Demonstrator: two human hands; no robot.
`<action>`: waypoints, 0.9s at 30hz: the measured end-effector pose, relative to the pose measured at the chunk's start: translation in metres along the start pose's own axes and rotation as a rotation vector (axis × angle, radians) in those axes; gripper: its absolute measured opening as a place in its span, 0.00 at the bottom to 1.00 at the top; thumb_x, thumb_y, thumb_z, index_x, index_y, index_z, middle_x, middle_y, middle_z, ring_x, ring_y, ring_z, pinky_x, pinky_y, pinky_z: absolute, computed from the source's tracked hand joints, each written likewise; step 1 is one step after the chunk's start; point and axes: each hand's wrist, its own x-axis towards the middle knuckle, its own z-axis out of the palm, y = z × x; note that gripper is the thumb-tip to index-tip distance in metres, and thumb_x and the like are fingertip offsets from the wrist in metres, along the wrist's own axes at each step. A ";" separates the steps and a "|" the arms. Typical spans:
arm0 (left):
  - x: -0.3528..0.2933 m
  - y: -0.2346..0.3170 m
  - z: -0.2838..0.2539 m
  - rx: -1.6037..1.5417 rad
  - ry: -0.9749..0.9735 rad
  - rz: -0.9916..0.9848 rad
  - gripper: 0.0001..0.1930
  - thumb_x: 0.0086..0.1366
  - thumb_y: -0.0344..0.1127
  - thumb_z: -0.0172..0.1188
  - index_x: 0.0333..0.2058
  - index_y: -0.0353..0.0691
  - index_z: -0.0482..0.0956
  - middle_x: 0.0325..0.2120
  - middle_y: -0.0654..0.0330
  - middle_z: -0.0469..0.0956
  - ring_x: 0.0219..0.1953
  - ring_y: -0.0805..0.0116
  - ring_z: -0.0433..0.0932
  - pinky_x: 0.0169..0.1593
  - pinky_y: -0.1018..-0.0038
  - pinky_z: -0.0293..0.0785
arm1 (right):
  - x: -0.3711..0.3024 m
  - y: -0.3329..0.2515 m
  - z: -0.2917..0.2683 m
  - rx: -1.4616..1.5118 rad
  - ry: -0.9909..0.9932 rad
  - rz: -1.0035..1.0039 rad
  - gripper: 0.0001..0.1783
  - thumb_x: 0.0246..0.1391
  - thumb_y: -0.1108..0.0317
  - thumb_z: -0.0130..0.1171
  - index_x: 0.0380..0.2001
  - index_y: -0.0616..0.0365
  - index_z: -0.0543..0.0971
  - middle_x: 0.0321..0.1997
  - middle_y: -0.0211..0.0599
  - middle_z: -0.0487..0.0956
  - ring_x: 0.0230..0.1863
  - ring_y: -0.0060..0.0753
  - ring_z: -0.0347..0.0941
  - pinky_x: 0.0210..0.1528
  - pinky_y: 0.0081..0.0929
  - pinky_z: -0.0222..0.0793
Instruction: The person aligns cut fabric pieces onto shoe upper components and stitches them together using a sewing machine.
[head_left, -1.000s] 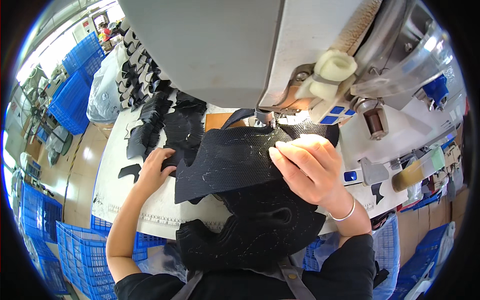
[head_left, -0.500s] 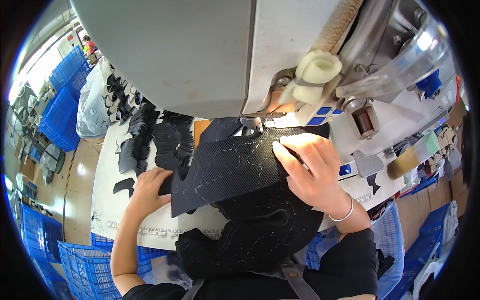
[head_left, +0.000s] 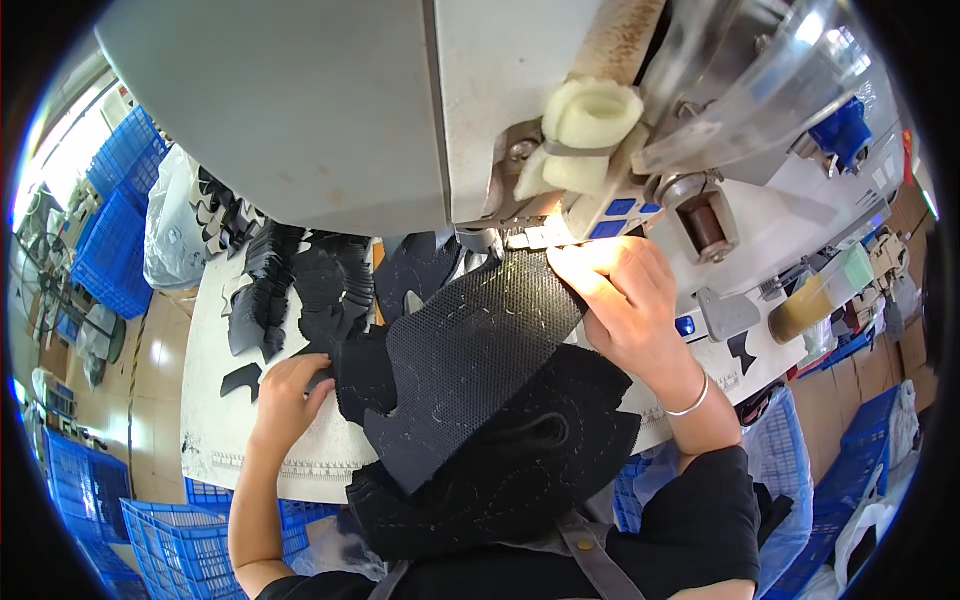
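A large black mesh fabric piece (head_left: 470, 350) lies across the white table (head_left: 215, 400), its far end under the head of a grey sewing machine (head_left: 330, 110). My right hand (head_left: 625, 300) presses flat on the fabric's right edge, close to the needle area. My left hand (head_left: 285, 395) rests on the table and touches the fabric's left edge near smaller black cut pieces. The lower part of the fabric hangs over my lap. A bracelet sits on my right wrist.
Stacks of black cut pieces (head_left: 300, 285) lie at the table's far left. Blue crates (head_left: 115, 215) stand on the floor to the left and below. A yellowish bottle (head_left: 810, 305) and small parts sit on the right. A blue basket (head_left: 790, 490) is at lower right.
The view has moved closer to the machine. The mesh piece has turned and slid toward the needle, my right hand moving up with it. My left hand has dropped lower along the left edge.
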 end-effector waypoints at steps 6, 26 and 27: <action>0.004 -0.011 -0.008 -0.347 0.007 -0.220 0.10 0.51 0.15 0.60 0.32 0.35 0.79 0.32 0.59 0.77 0.26 0.72 0.71 0.33 0.79 0.69 | -0.004 -0.006 -0.004 -0.039 0.004 -0.004 0.20 0.33 0.83 0.58 0.35 0.60 0.82 0.35 0.37 0.77 0.33 0.39 0.72 0.36 0.32 0.67; 0.085 0.142 -0.069 -0.849 0.046 0.038 0.11 0.47 0.16 0.68 0.32 0.31 0.84 0.30 0.55 0.80 0.30 0.73 0.81 0.33 0.81 0.78 | -0.030 -0.042 -0.011 0.257 0.135 0.118 0.23 0.35 0.82 0.58 0.41 0.62 0.79 0.32 0.38 0.76 0.27 0.39 0.71 0.28 0.30 0.66; 0.085 0.152 -0.063 -0.815 0.036 0.055 0.10 0.49 0.16 0.68 0.32 0.30 0.84 0.29 0.56 0.80 0.31 0.73 0.81 0.34 0.81 0.78 | -0.023 -0.048 -0.014 0.331 0.039 0.183 0.14 0.41 0.79 0.61 0.36 0.62 0.78 0.27 0.37 0.76 0.23 0.36 0.71 0.26 0.29 0.65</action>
